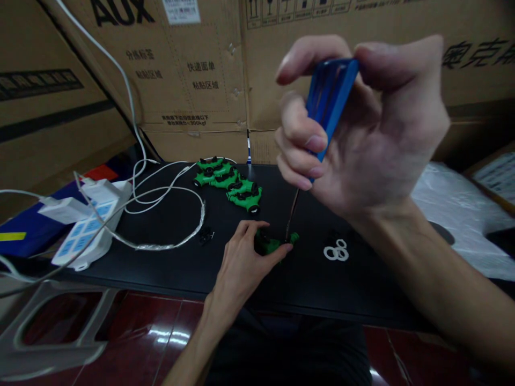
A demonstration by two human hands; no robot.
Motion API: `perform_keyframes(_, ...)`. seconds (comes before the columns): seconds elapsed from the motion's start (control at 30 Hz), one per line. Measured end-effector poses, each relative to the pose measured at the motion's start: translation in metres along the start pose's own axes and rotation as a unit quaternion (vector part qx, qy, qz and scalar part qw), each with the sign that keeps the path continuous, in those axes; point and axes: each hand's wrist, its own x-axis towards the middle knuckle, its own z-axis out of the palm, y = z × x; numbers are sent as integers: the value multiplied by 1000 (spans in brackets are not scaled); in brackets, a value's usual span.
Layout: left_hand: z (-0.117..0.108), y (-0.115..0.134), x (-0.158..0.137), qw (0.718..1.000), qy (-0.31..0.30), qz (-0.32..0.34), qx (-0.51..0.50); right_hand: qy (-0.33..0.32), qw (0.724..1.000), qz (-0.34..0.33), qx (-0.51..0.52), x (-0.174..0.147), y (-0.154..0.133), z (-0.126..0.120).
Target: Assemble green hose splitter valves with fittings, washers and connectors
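Blue-handled screwdriver upright over a green part on a black bench

Closest to the viewer, the person's right hand is raised with its fingers clamped around the screwdriver's handle; the thumb presses near the handle's top, and the thin shaft slants down to the right end of the green part; below, the left hand pinches that part between thumb and fingers, against the bench near its front edge; white rings lie in a small group to the right; small black pieces lie to the left; a white power strip with plugs stands further left, among looping white cables; beyond, similar green assemblies with black fittings sit close together; printed cardboard boxes wall off the back.
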Motion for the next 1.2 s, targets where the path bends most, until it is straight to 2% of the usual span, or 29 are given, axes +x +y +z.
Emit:
perform_keyframes(0.07,0,-1,0,1000,-4,0,-2,-26,1000,-1,-9,0,1,-1)
perform_keyframes(0.13,0,-2,0,1000,-2,0,0,-18,999,-22,-26,0,5,2)
perform_keyframes(0.27,3,-3,0,1000,6,3,6,96,985,-126,-69,-5,17,15)
perform_keyframes(0.33,4,-3,1,1000,7,6,8,103,982,-140,-71,-6,20,18)
perform_keyframes(0.47,-1,-2,0,1000,-3,2,6,94,990,-90,-48,-4,19,15)
perform_keyframes(0.57,-10,-6,-4,999,-45,0,0,105,992,-61,-39,-1,15,8)
perform_keyframes(0.67,-18,-11,-8,997,-72,3,3,63,995,-57,-53,0,13,6)
perform_keyframes(0.73,-20,-12,-9,997,-72,-7,12,47,995,-70,-56,-1,14,7)
perform_keyframes(0.93,-17,-9,-8,997,-69,-6,22,86,991,-105,-13,-4,18,20)
perform_keyframes(1.07,-16,-9,-8,998,-65,6,27,96,995,-33,-19,-2,12,19)
perform_keyframes(1.2,-16,-10,-9,998,-62,7,27,33,997,-44,-51,-2,7,8)
